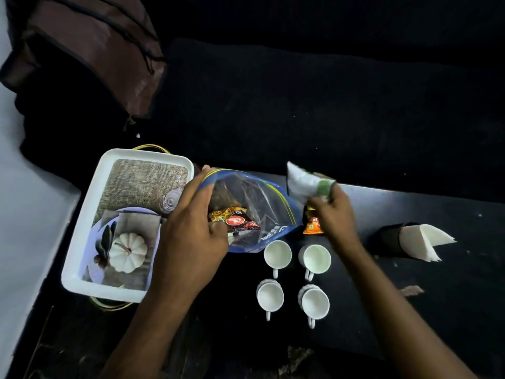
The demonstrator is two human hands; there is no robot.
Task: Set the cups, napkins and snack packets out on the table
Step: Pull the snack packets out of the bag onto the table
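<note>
Several white cups stand in a square on the black table (437,296), among them a far-left cup (277,254) and a near-right cup (314,303). My left hand (191,231) grips the rim of a clear zip bag (262,203), which holds a red and dark snack packet (235,220). My right hand (333,212) holds a white and green snack packet (306,183) raised above the table. Partly under that hand lies an orange snack packet (313,227). White napkins (426,242) fan out of a dark holder (388,239) at the right.
A white tray (82,258) at the left holds a burlap mat, a lilac plate, a small white pumpkin (127,251) and an upturned glass. A brown bag (90,50) lies beyond it. Dark cloth covers the space behind the table.
</note>
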